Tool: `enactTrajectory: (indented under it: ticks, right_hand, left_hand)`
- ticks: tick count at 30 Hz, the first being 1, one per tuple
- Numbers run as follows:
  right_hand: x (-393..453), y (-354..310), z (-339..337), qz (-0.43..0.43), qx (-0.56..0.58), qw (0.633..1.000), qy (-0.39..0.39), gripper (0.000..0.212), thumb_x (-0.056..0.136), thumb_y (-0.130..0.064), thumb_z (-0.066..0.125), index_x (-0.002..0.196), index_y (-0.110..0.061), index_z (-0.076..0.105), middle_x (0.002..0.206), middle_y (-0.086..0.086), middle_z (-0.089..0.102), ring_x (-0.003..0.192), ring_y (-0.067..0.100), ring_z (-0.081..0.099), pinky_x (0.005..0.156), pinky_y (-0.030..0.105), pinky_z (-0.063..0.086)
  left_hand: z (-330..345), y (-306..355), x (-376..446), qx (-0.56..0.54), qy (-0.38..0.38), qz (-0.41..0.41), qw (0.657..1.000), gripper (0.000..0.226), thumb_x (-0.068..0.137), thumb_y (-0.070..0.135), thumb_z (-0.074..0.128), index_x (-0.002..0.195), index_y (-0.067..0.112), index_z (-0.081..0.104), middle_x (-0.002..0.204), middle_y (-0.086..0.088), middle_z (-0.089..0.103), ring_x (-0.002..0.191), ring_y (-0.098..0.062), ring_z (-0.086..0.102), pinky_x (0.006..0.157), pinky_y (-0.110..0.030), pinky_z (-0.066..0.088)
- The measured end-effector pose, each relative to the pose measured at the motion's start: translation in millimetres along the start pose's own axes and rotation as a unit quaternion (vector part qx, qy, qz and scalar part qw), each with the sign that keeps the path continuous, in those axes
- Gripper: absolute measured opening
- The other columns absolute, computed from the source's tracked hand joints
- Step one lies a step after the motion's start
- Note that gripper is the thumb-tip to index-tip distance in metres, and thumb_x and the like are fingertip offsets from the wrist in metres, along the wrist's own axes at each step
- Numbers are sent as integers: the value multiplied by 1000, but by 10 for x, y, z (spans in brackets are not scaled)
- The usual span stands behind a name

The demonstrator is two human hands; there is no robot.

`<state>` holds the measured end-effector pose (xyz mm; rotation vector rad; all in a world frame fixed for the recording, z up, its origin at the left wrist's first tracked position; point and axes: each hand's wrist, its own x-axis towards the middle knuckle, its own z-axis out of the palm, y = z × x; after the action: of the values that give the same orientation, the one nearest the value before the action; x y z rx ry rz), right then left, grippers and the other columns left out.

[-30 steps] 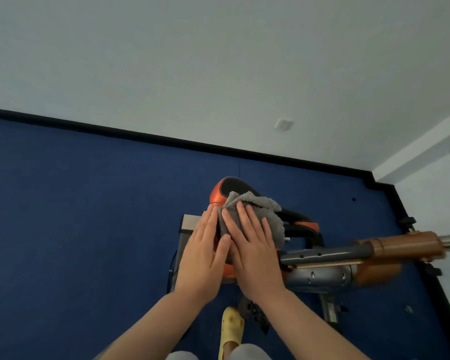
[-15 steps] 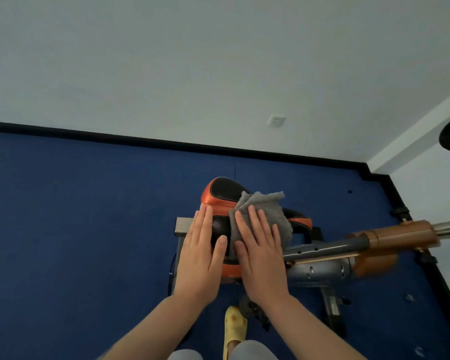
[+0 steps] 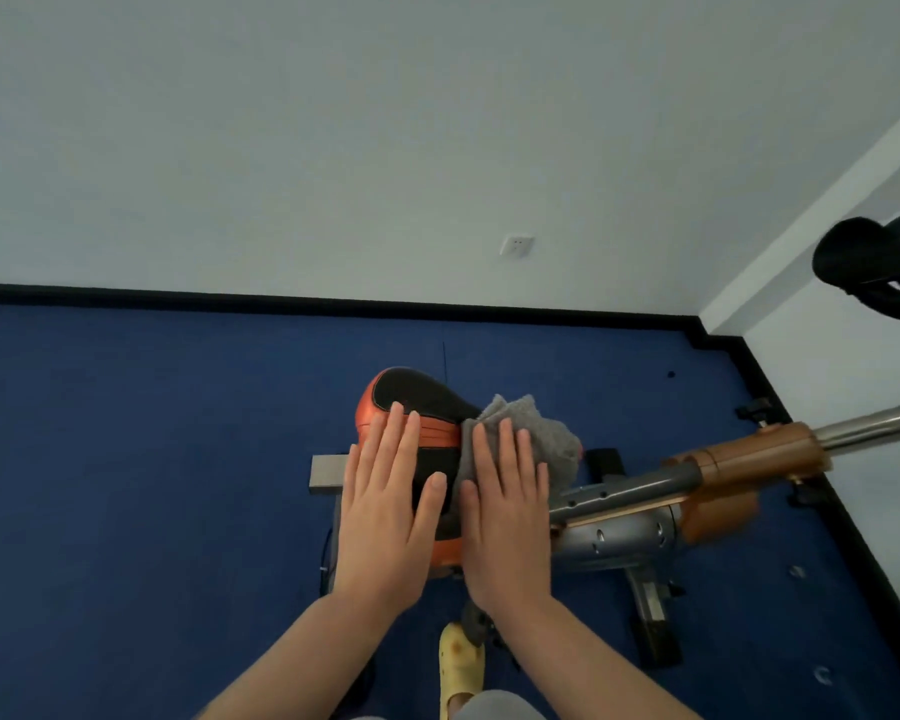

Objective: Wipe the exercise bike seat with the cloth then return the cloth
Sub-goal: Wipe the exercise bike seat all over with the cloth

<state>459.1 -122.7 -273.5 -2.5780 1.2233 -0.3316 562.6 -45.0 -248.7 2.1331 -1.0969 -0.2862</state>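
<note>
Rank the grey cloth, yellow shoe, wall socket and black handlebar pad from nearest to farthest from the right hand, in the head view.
1. grey cloth, under the right hand
2. yellow shoe, just below
3. wall socket, above on the wall
4. black handlebar pad, far upper right

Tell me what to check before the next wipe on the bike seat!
1. Cloth under right hand: ok, flat palm presses it.
2. Left hand steadying seat: ok, flat on it.
3. Cloth on the seat: ok, though part hangs over the right side.
4. Far end of seat wiped: cannot tell.
5. Room to slide the cloth: ok, nothing else lies on the seat.
6. Place to return the cloth: cannot tell, not in view.
</note>
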Motion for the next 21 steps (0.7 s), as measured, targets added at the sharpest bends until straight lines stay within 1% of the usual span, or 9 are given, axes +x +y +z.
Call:
enactTrajectory:
  ticks: [3, 7, 8, 10, 12, 14, 16, 18, 21]
  right_hand:
    - [60, 167, -88, -61, -23, 997, -26, 55, 101, -41, 18, 154, -38, 0, 163, -11, -4, 149, 7, -12, 122, 38, -3]
    - [225, 566, -238, 47, -16, 999, 19, 55, 99, -43, 15, 154, -34, 14, 163, -5, 12, 151, 14, 2, 122, 46, 10]
    - [242, 582, -251, 50, -9, 999, 17, 56, 99, -43, 14, 154, -32, 16, 163, -3, 15, 151, 16, 5, 122, 47, 12]
    - [229, 544, -242, 15, -12, 1000, 0, 56, 100, -43, 15, 154, -30, 14, 163, -2, 15, 151, 17, 5, 123, 45, 11]
    - [229, 554, -236, -48, -28, 998, -25, 56, 100, -42, 17, 154, -32, 10, 163, -5, 9, 151, 15, -1, 123, 42, 6]
    - [305, 675, -289, -96, -39, 993, -55, 57, 98, -42, 19, 154, -35, 9, 163, -9, 10, 151, 12, 0, 122, 41, 5]
    - [396, 841, -344, -105, -30, 992, -65, 56, 98, -43, 20, 153, -38, 13, 161, -10, 19, 150, 10, 8, 122, 42, 9]
    - [442, 918, -376, -80, 0, 995, -63, 55, 98, -44, 20, 152, -38, 18, 158, -9, 29, 147, 11, 19, 122, 39, 10]
    - [474, 731, -335, -44, 1, 998, -44, 53, 99, -42, 19, 150, -32, 29, 150, -4, 44, 141, 16, 33, 120, 39, 14]
  left_hand:
    - [70, 69, 75, 49, 25, -4, 998, 59, 94, 51, 12, 148, 30, 15, 157, 12, 10, 144, -1, -2, 117, -30, -6]
    - [125, 86, 75, 100, 38, -13, 994, 57, 94, 47, 18, 147, 27, 22, 156, 10, 17, 144, -4, 4, 118, -34, 0]
    - [139, 90, 77, 111, 42, -14, 993, 57, 94, 47, 19, 147, 27, 24, 155, 9, 20, 144, -6, 7, 118, -36, 3]
    - [167, 111, 86, 131, 54, -22, 990, 56, 93, 45, 23, 145, 25, 29, 154, 8, 25, 144, -8, 13, 118, -38, 6]
    - [188, 135, 97, 144, 67, -33, 987, 55, 92, 43, 26, 144, 25, 33, 152, 7, 29, 143, -9, 16, 118, -38, 6]
    - [194, 145, 101, 150, 71, -39, 985, 54, 92, 42, 28, 143, 24, 36, 151, 7, 31, 142, -9, 18, 118, -38, 7]
    - [189, 141, 98, 154, 70, -35, 985, 53, 92, 41, 29, 142, 24, 37, 151, 6, 33, 142, -9, 18, 118, -37, 8]
    - [192, 148, 90, 156, 75, -36, 984, 53, 93, 40, 29, 142, 23, 38, 150, 6, 33, 142, -9, 18, 118, -36, 8]
    - [223, 187, 103, 137, 105, -63, 983, 52, 93, 38, 30, 143, 22, 35, 151, 7, 30, 143, -7, 16, 118, -33, 7]
